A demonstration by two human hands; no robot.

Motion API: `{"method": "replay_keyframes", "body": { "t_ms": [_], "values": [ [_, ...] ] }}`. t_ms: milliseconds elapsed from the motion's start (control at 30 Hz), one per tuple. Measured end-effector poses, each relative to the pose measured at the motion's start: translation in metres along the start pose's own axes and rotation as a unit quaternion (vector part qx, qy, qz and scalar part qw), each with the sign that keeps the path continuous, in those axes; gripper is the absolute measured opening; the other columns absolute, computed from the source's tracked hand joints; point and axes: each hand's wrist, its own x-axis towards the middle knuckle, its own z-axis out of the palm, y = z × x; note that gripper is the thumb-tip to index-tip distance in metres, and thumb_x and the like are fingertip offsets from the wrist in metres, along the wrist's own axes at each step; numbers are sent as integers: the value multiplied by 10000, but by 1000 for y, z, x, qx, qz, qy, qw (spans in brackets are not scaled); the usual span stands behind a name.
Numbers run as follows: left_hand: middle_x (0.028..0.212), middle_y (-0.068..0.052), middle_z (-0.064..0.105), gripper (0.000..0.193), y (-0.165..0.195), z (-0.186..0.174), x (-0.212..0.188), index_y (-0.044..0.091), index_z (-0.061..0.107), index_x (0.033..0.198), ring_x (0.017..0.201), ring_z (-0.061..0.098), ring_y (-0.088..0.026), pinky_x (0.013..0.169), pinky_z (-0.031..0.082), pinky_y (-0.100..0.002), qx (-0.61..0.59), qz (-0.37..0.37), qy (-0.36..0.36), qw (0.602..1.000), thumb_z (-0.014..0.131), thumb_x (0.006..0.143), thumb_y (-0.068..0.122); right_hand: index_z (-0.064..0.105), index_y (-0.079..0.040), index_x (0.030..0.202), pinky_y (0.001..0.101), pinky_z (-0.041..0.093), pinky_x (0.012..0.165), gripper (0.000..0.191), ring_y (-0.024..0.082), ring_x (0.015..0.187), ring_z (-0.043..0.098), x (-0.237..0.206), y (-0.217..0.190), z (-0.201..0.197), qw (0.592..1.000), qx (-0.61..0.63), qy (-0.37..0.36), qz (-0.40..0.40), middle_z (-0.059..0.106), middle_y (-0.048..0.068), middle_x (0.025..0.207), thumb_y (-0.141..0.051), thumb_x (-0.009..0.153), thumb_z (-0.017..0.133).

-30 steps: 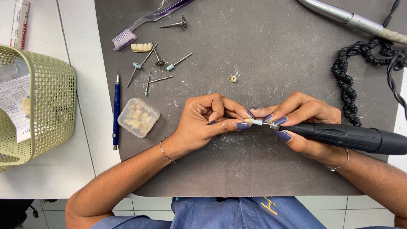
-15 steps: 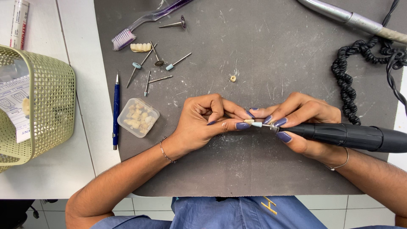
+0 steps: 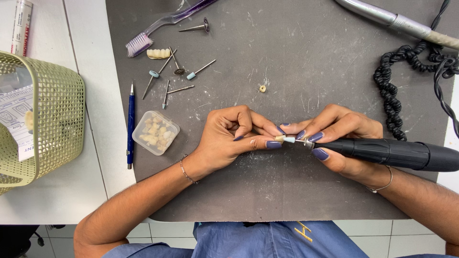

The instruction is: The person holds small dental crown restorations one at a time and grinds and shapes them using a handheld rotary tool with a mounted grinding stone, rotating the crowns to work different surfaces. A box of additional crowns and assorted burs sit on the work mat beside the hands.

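Slip risk: our left hand pinches small tooth-coloured piece btwn fingertips, right hand clamped on black rotary handpiece w/ pale blue burr touching it, fingers v. near.

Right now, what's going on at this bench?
A person is working over a dark grey mat. The right hand holds a black rotary handpiece with a pale blue tip against a tiny piece pinched in the left hand fingertips. Loose burs, a toothbrush, a row of false teeth and a small clear box lie to the left; a blue pen and green mesh basket sit off the mat.
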Motion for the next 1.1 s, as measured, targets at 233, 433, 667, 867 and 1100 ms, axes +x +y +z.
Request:
{"method": "replay_keyframes", "body": {
  "t_ms": [233, 433, 667, 867, 1100],
  "values": [
    [1097, -237, 748, 443, -2, -1, -1, 99, 391, 740, 1072, 752, -232, 895, 668, -312, 0, -6, 5, 1000, 735, 918, -118, 625, -95, 1111, 509, 558, 1058, 200, 397, 1235, 710, 1, 0, 1, 1000, -15, 3, 0, 662, 113, 1089, -60, 950, 738],
    [1099, -233, 752, 448, -3, -2, -1, 101, 388, 738, 1068, 752, -226, 888, 667, -306, -6, -10, 4, 1000, 736, 918, -119, 608, -85, 1114, 526, 552, 1089, 192, 397, 1257, 701, 1, -3, 3, 1000, -10, 6, 1, 666, 125, 1121, -50, 966, 725],
    [1092, -227, 754, 459, -2, -2, -1, 108, 380, 741, 1076, 752, -220, 893, 665, -303, 6, -4, 1, 1000, 742, 918, -112, 629, -93, 1117, 529, 551, 1066, 188, 397, 1236, 711, 4, -1, 3, 1000, -14, 4, -6, 656, 125, 1091, -43, 960, 719],
    [1084, -220, 758, 453, -1, -1, -2, 108, 385, 745, 1070, 754, -213, 895, 667, -300, 12, -1, 0, 1000, 747, 917, -103, 614, -91, 1144, 550, 533, 1116, 202, 401, 1241, 696, 0, -5, 1, 1000, 8, -10, -6, 662, 122, 1116, -41, 978, 719],
    [1080, -223, 761, 444, 0, -1, -2, 108, 399, 729, 1028, 752, -204, 836, 659, -291, 1, -24, 16, 1000, 741, 911, -110, 613, -89, 1121, 534, 544, 1088, 194, 407, 1283, 692, 2, -5, 4, 1000, -2, 11, 12, 659, 119, 1120, -47, 969, 725]
  ]
}}
